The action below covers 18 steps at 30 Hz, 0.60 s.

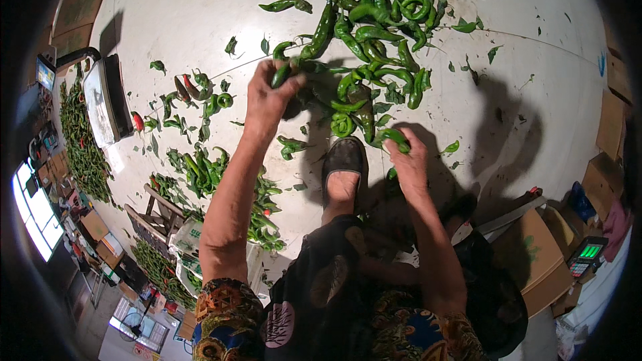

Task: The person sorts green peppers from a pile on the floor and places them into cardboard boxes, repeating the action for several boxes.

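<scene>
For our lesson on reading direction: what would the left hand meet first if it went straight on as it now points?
The left hand would probably meet the curved pepper just ahead, though depth is unclear; it might pass above.

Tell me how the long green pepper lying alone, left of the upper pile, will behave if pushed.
The long green pepper would probably swivel rather than roll straight, since its body is slightly bent and tapers. Its glossy highlights suggest slick skin, so it may slide a little on the pale floor.
</scene>
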Each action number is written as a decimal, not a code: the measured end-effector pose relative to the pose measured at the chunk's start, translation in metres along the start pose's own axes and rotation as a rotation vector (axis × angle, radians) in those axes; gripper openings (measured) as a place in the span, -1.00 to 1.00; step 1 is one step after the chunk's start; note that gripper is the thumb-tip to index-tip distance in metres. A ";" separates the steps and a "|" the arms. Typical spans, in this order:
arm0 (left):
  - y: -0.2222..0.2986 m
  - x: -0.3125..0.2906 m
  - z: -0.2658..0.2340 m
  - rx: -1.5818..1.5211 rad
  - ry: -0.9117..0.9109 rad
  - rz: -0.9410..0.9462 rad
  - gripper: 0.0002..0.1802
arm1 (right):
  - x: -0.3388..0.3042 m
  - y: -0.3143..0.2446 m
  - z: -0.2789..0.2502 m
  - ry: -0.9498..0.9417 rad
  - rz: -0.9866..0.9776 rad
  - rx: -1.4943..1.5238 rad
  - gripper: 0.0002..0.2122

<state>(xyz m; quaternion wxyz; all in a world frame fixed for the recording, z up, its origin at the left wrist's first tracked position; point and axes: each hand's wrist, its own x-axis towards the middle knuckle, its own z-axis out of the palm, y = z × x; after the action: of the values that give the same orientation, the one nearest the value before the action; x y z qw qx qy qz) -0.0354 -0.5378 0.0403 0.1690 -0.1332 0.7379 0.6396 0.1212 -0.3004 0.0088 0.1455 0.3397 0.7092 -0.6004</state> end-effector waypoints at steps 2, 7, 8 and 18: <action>0.006 -0.023 0.009 -0.099 -0.037 -0.222 -0.62 | 0.011 0.001 0.014 0.066 -0.256 -0.339 -0.78; -0.029 -0.057 0.003 -0.473 -0.158 -0.546 -0.68 | 0.017 -0.013 0.052 0.110 -0.271 -0.655 -0.70; -0.037 -0.062 0.007 -0.493 -0.175 -0.540 -0.70 | 0.021 -0.012 0.053 0.075 -0.208 -0.720 -0.71; -0.012 -0.092 0.074 -0.397 -0.267 -0.589 -0.36 | -0.034 -0.047 -0.024 -0.489 0.384 0.125 -0.87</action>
<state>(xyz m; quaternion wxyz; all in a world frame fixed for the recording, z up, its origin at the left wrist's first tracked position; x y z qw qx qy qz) 0.0587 -0.4679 0.0584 0.4112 -0.2852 0.5012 0.7060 0.1197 -0.2908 0.0712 0.4012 0.3212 0.5380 -0.6682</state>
